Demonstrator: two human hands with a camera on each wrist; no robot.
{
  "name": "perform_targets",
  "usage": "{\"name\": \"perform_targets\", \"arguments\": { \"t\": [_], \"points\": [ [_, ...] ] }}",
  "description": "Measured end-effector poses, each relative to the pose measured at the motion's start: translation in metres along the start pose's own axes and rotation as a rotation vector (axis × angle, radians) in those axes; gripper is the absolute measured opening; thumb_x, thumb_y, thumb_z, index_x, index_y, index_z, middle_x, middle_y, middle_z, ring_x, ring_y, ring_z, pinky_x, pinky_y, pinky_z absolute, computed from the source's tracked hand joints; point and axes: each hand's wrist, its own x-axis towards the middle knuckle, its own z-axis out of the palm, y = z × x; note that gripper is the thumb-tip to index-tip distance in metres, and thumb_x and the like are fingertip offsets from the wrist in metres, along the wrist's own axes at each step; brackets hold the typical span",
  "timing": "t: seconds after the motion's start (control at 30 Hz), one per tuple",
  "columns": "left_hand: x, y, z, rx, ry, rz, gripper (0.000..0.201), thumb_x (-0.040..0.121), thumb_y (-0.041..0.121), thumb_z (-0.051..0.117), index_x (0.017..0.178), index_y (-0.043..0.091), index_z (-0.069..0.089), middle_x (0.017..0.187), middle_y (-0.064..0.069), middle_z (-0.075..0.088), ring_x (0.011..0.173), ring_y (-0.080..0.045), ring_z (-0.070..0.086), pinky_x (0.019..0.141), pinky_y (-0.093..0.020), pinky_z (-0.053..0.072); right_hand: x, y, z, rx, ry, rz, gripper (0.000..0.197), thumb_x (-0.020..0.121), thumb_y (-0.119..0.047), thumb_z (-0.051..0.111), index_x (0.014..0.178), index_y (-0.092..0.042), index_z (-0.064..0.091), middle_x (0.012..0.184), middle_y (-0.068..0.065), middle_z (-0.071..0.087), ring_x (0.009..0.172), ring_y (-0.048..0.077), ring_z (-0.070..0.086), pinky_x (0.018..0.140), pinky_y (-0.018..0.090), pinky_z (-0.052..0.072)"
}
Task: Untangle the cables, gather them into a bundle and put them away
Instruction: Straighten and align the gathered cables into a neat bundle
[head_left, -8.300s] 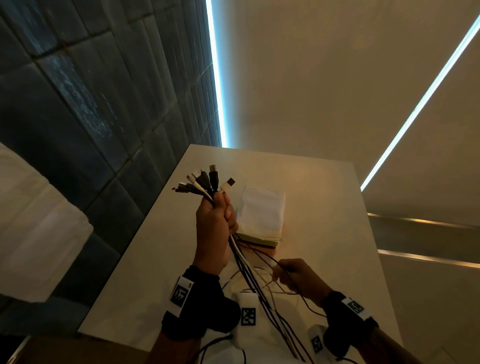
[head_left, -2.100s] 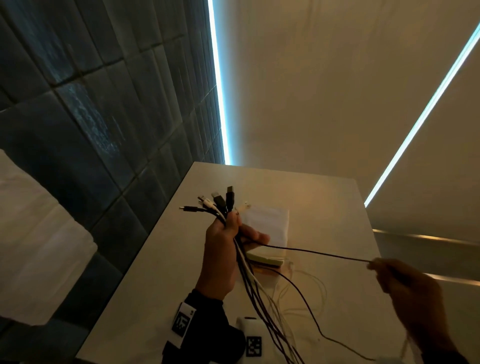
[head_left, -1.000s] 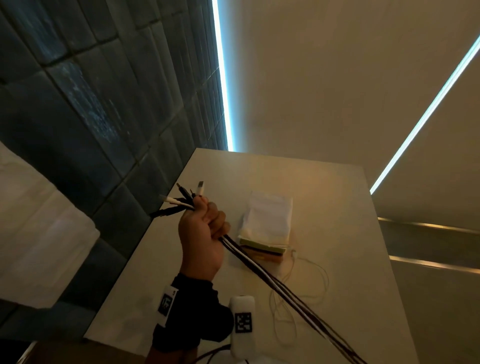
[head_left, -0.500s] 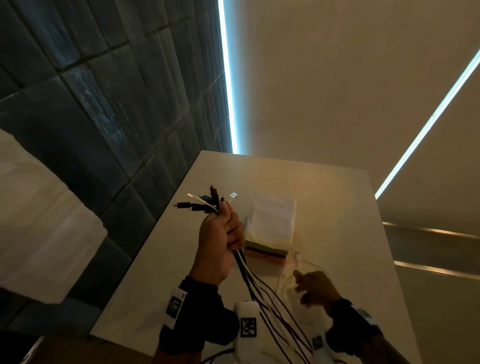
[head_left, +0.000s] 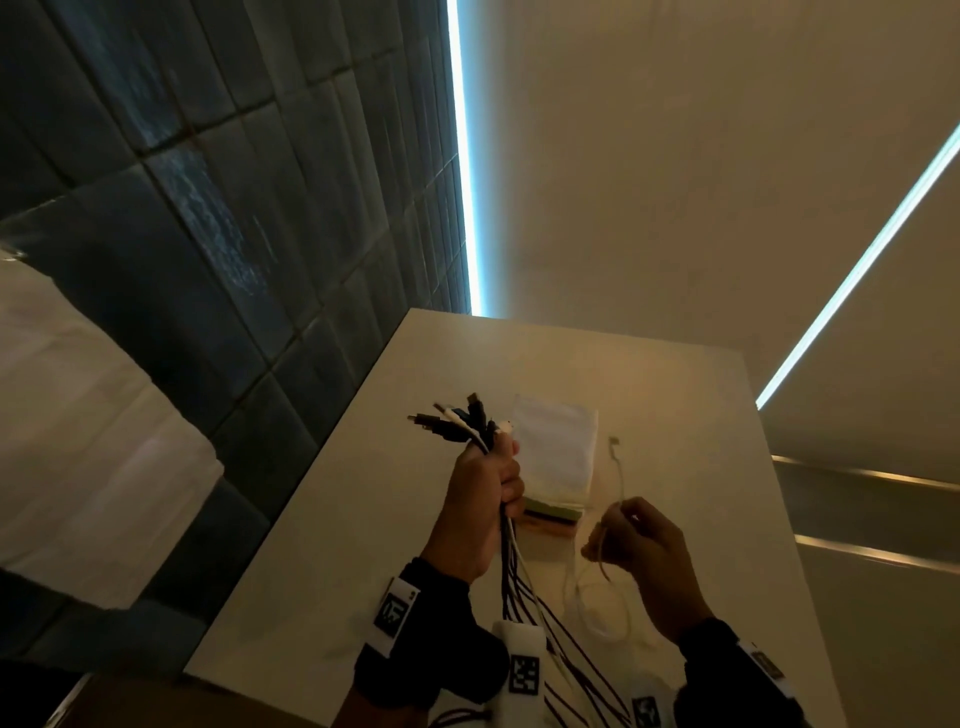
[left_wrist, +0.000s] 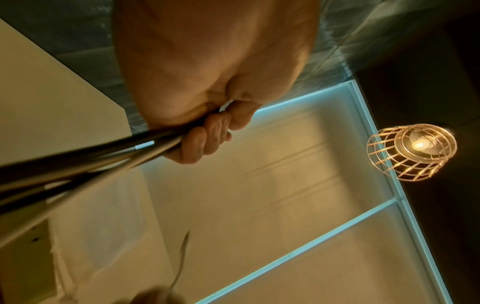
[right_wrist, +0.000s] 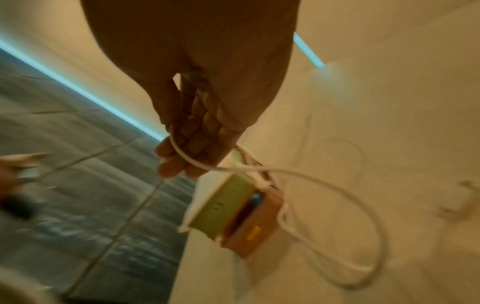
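Note:
My left hand (head_left: 485, 499) grips a bundle of black and white cables (head_left: 511, 577) upright above the table; their plugs (head_left: 460, 426) fan out above the fist and the strands hang down toward me. In the left wrist view the fingers (left_wrist: 205, 142) curl round the dark strands (left_wrist: 78, 162). My right hand (head_left: 631, 540) holds a thin white cable (head_left: 618, 483) lifted off the table, its plug end up and its loop (head_left: 597, 608) lying on the tabletop. In the right wrist view that white cable (right_wrist: 311, 179) runs across the curled fingers (right_wrist: 187, 152).
A stack of flat boxes (head_left: 558, 457), white on top with green and orange below (right_wrist: 233, 214), lies in the middle of the pale table (head_left: 675, 415). A dark tiled wall (head_left: 208, 208) runs along the table's left edge. A lit pendant lamp (left_wrist: 413, 152) hangs overhead.
My right hand has risen from the table with the white cable in its fingers. The left hand keeps its hold on the bundle and has barely shifted.

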Motion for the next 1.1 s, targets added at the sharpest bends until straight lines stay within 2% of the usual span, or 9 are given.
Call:
{"name": "perform_targets", "arguments": {
  "t": [0.13, 0.27, 0.37, 0.5, 0.63, 0.67, 0.77, 0.83, 1.1],
  "points": [
    [-0.004, -0.004, 0.018, 0.120, -0.067, 0.005, 0.019, 0.103, 0.025, 0.040, 0.096, 0.010, 0.050, 0.057, 0.006, 0.029, 0.050, -0.008, 0.026, 0.050, -0.026, 0.022, -0.014, -0.047, 0.028, -0.077, -0.255, -0.124, 0.020, 0.098, -0.006, 0.049, 0.086, 0.009, 0.051, 0.067, 0.023, 0.059, 0.057, 0.036, 0.059, 0.059, 0.044, 0.053],
    [-0.009, -0.002, 0.025, 0.252, -0.118, 0.053, 0.023, 0.101, 0.031, 0.046, 0.099, 0.011, 0.057, 0.056, 0.006, 0.038, 0.050, -0.009, 0.037, 0.048, -0.024, 0.035, -0.016, -0.060, 0.043, -0.142, -0.308, -0.210, 0.018, 0.100, -0.002, 0.045, 0.087, 0.003, 0.056, 0.065, 0.016, 0.059, 0.050, 0.030, 0.054, 0.047, 0.036, 0.046],
    [-0.010, -0.001, 0.022, 0.377, -0.078, 0.077, 0.023, 0.099, 0.032, 0.050, 0.098, 0.012, 0.063, 0.063, 0.004, 0.053, 0.057, -0.010, 0.052, 0.051, -0.021, 0.044, -0.014, -0.061, 0.044, -0.243, -0.306, -0.251, 0.022, 0.099, -0.003, 0.046, 0.084, -0.009, 0.061, 0.066, 0.003, 0.061, 0.051, 0.016, 0.052, 0.048, 0.026, 0.044],
    [-0.011, -0.003, 0.018, 0.337, -0.047, 0.089, 0.033, 0.101, 0.035, 0.043, 0.081, 0.013, 0.058, 0.054, 0.008, 0.046, 0.053, -0.011, 0.044, 0.051, -0.022, 0.040, -0.010, -0.060, 0.044, -0.331, -0.323, -0.286, 0.021, 0.097, -0.014, 0.053, 0.079, -0.009, 0.062, 0.065, 0.006, 0.058, 0.056, 0.012, 0.050, 0.055, 0.025, 0.043],
    [-0.014, 0.002, 0.016, 0.129, -0.048, 0.036, 0.034, 0.102, 0.032, 0.039, 0.084, 0.009, 0.055, 0.068, -0.002, 0.060, 0.072, -0.020, 0.061, 0.072, -0.040, 0.053, -0.009, -0.053, 0.033, -0.298, -0.386, -0.241, 0.026, 0.097, -0.024, 0.055, 0.076, -0.010, 0.061, 0.068, 0.002, 0.054, 0.063, 0.016, 0.048, 0.062, 0.030, 0.042],
    [-0.015, 0.004, 0.015, 0.063, -0.077, 0.029, 0.034, 0.103, 0.032, 0.038, 0.083, 0.008, 0.053, 0.066, -0.004, 0.058, 0.068, -0.022, 0.061, 0.073, -0.042, 0.053, -0.010, -0.052, 0.028, -0.320, -0.403, -0.242, 0.027, 0.096, -0.026, 0.056, 0.077, -0.008, 0.062, 0.069, 0.002, 0.054, 0.064, 0.015, 0.047, 0.063, 0.028, 0.041],
    [-0.016, 0.012, 0.011, -0.058, -0.102, 0.048, 0.034, 0.104, 0.031, 0.036, 0.075, 0.014, 0.042, 0.058, 0.000, 0.029, 0.048, -0.013, 0.031, 0.049, -0.028, 0.037, -0.015, -0.043, 0.009, -0.312, -0.436, -0.211, 0.030, 0.093, -0.027, 0.059, 0.075, -0.003, 0.064, 0.064, -0.005, 0.051, 0.061, 0.004, 0.044, 0.060, 0.017, 0.037],
    [-0.015, 0.014, 0.011, -0.081, -0.096, 0.068, 0.035, 0.104, 0.030, 0.035, 0.073, 0.015, 0.040, 0.060, 0.001, 0.020, 0.048, -0.011, 0.019, 0.046, -0.025, 0.024, -0.020, -0.039, -0.003, -0.317, -0.446, -0.200, 0.034, 0.091, -0.032, 0.062, 0.074, -0.002, 0.063, 0.063, -0.004, 0.051, 0.059, 0.003, 0.042, 0.057, 0.014, 0.035],
    [-0.014, 0.035, -0.006, -0.247, -0.118, 0.152, 0.034, 0.103, 0.027, 0.035, 0.074, 0.013, 0.046, 0.057, 0.003, 0.026, 0.049, -0.010, 0.022, 0.048, -0.025, 0.024, -0.036, -0.014, -0.073, -0.413, -0.212, -0.041, 0.029, 0.093, -0.006, 0.057, 0.066, -0.006, 0.066, 0.049, -0.003, 0.045, 0.047, 0.004, 0.037, 0.047, 0.013, 0.030]
  ]
}}
